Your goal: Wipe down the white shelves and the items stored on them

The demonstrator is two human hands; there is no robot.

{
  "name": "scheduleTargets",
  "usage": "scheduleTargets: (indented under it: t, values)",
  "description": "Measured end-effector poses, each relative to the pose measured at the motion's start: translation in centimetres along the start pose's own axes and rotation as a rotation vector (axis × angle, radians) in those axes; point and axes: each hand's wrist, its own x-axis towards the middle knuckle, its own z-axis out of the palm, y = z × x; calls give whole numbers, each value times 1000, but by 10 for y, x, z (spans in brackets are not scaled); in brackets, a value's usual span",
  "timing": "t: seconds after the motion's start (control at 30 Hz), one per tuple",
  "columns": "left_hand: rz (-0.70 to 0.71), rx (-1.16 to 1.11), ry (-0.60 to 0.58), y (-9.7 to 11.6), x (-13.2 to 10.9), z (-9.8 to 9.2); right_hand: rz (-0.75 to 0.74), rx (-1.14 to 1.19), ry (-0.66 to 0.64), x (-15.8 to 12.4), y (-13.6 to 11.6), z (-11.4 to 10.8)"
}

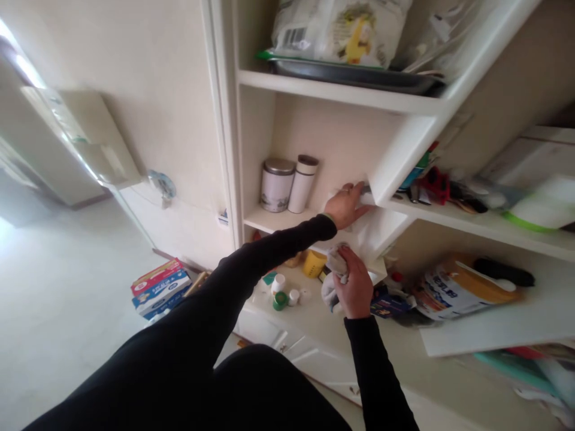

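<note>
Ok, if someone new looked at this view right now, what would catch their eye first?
Probably the black sleeves reaching into the middle: the left hand is inside a shelf compartment, and the right hand grips a pale cloth just below. Next, the silvery-lidded canister and tall pale tumbler, side by side at that compartment's left. Then the red and blue boxes, low on the left.

Matt, soft-looking cloth [336, 261]; smooth, painted-looking shelf [341, 96]; smooth canister [275, 191] with a metallic lid [279, 166]; glossy, crinkled plastic bag [312, 30].

long black sleeves [281, 247], slim ring [345, 190]
</note>
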Motion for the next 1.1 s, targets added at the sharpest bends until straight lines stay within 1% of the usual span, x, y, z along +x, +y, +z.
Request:
scheduleTargets:
  t: [0.17,0.4,0.5,0.63,0.83,0.97,1.1]
  values:
    - [46,52,-64,-3,8,-10,12,15,-11,-1,-1,0]
    - [103,43,-83,-10,11,-14,-23,-25,12,0,-2,-1]
    - [92,36,-84,-11,12,-15,-27,-23,13,0,-2,-1]
    - [31,14,-88,-10,16,-17,6,9,11,0,-3,-2]
    - [-10,11,-135,-11,27,-30,15,5,-9,1,-5,-4]
    - [3,41,-156,-10,32,-37,18,10,10,1,-5,-2]
    - [40,99,-152,-12,33,-37,21,16,8,0,-3,0]
